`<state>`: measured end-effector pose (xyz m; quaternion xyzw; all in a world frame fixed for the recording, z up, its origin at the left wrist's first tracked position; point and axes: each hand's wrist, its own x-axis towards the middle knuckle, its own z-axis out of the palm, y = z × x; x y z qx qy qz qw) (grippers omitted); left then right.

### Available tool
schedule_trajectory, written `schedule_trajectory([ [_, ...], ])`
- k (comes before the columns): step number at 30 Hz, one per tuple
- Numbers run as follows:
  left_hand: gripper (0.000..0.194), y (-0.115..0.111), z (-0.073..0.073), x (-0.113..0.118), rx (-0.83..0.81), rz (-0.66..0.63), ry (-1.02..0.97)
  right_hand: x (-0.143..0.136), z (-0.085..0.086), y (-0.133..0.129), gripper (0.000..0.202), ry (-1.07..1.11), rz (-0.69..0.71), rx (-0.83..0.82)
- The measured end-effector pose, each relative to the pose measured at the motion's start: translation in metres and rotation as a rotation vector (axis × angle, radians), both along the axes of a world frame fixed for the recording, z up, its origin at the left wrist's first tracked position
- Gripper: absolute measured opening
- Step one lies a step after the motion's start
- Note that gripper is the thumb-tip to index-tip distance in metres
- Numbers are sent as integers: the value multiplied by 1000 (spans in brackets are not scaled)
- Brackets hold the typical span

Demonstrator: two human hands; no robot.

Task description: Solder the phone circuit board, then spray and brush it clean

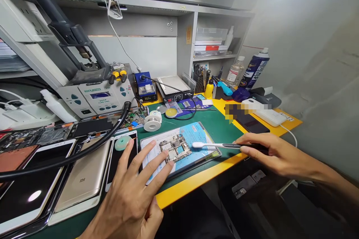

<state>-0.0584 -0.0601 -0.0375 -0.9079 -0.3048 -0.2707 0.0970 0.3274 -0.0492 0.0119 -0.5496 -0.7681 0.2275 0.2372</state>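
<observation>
A phone circuit board (pixel 179 145) lies on a blue-and-white printed package (pixel 200 134) on the green mat. My left hand (pixel 131 186) is spread, its fingers apart and fingertips resting on the board's left edge and the package. In my right hand (pixel 266 153) is a toothbrush (pixel 215 145) with a grey handle, pinched between thumb and fingers. The white brush head points left and sits just right of the board, with a small gap between them. Part of the handle is hidden by my right fingers.
Several phones, one a gold phone (pixel 84 171), lie at left under a black hose (pixel 112 130). Behind the package are a solder spool (pixel 153 121), a flux tin (pixel 171 112) and a soldering station (pixel 145 84). A spray can (pixel 255 68) and a bottle (pixel 235 71) stand at the back right.
</observation>
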Motion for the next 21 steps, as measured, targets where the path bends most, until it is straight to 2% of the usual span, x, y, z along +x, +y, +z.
schedule_trajectory([
  [4,71,1,-1,0,15,-11,10,-5,-3,-4,34,5,1,-50],
  [10,70,0,0,3,-8,9,5,-17,-11,-6,36,-10,152,-43],
  [16,68,1,1,3,-21,7,8,-1,-10,-6,34,-33,77,-7],
  [21,65,1,1,2,-19,-2,17,-14,-13,1,35,-29,151,-20],
])
